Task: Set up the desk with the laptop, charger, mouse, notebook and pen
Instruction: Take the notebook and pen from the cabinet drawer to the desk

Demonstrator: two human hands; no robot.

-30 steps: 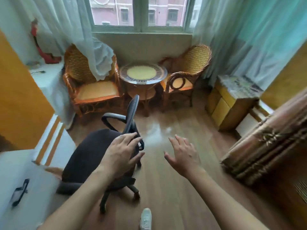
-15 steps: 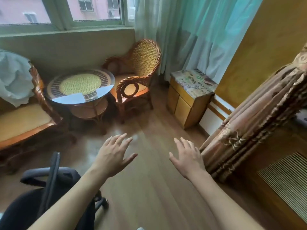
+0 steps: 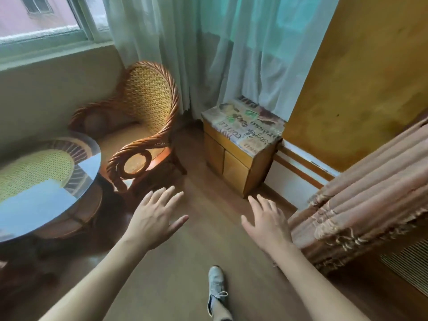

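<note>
No laptop, charger, mouse, notebook or pen shows in the head view, and the desk is out of frame. My left hand [image 3: 155, 218] hovers palm down over the wooden floor, fingers spread, holding nothing. My right hand [image 3: 266, 222] hangs beside it, also spread and empty, close to the draped bed cover. Both forearms reach in from the bottom edge.
A rattan armchair [image 3: 143, 126] and a round glass-topped table [image 3: 53, 181] stand at the left. A small wooden cabinet [image 3: 238, 158] with a printed cloth sits in the corner under the curtains [image 3: 231, 49]. A pinkish bed cover [image 3: 370, 188] fills the right. My shoe [image 3: 216, 283] is on the floor.
The view has swung right: the office chair and the left rattan chair have left the frame, the corner cabinet and bed cover have come closer. Both hands stay spread and empty.
</note>
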